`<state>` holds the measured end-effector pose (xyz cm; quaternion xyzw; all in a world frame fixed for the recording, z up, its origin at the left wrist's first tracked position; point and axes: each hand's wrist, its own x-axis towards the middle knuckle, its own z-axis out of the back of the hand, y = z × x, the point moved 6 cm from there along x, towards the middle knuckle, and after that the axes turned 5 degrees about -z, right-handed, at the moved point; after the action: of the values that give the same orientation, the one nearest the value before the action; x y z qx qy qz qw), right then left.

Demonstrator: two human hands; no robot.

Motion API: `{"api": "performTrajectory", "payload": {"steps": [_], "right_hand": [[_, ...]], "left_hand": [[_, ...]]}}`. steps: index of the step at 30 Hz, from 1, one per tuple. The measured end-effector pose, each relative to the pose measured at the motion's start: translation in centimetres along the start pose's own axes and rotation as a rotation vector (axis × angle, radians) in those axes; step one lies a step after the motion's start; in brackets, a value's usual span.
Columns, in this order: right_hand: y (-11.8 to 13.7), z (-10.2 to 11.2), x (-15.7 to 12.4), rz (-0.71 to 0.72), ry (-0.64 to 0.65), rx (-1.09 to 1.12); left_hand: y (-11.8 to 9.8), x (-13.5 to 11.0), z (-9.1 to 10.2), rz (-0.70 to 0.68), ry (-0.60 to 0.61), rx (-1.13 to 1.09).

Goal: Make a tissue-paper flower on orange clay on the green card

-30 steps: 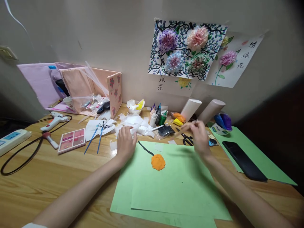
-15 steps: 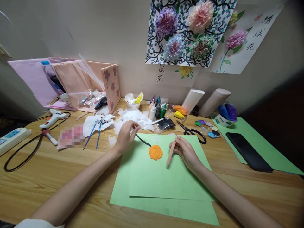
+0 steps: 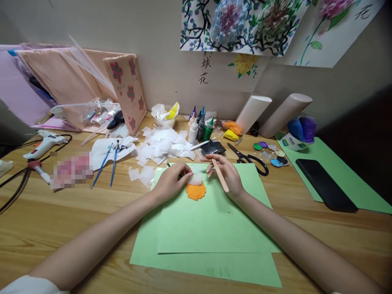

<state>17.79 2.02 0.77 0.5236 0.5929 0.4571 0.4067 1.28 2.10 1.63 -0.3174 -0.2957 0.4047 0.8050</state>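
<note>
A flat, roundish piece of orange clay lies on the light green paper. My left hand is just above and left of it, thumb and fingers pinching a small white paper square over the clay's upper edge. Whether the square touches the clay I cannot tell. The dark stem running from the clay is mostly hidden behind this hand. On the right, my right hand holds a wooden craft stick slanting across the fingers, its lower end pointing toward me.
Loose white paper squares are heaped behind my left hand. Black scissors, paint bottles and a black packet stand or lie behind the green paper. A phone is at right; brushes and a glue gun at left.
My left hand has moved down and right to the clay and now has a white paper square. My right hand has turned, swinging the stick's slant. The view has tilted down.
</note>
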Motion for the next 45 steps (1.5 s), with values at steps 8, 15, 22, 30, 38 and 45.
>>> {"api": "performTrajectory", "payload": {"steps": [8, 15, 22, 30, 38, 45], "right_hand": [[1.2, 0.3, -2.0, 0.248, -0.113, -0.202], [1.3, 0.3, -3.2, 0.458, -0.126, -0.213], [-0.3, -1.2, -3.0, 0.177, 0.167, -0.461], [0.0, -2.1, -2.6, 0.106, 0.216, -0.766], [-0.3, -2.3, -2.4, 0.114, 0.248, -0.844], [-0.7, -2.5, -2.2, 0.057, 0.281, -0.803]], "left_hand": [[-1.0, -0.1, -0.3, 0.011, 0.093, -0.309], [-0.9, 0.5, -1.3, 0.083, 0.098, -0.184], [0.1, 0.8, -1.5, 0.076, 0.067, -0.042], [0.1, 0.9, -1.3, 0.06, 0.052, -0.024], [0.0, 0.8, -1.4, 0.046, 0.06, -0.036], [-0.1, 0.8, -1.5, 0.049, 0.086, -0.047]]}}
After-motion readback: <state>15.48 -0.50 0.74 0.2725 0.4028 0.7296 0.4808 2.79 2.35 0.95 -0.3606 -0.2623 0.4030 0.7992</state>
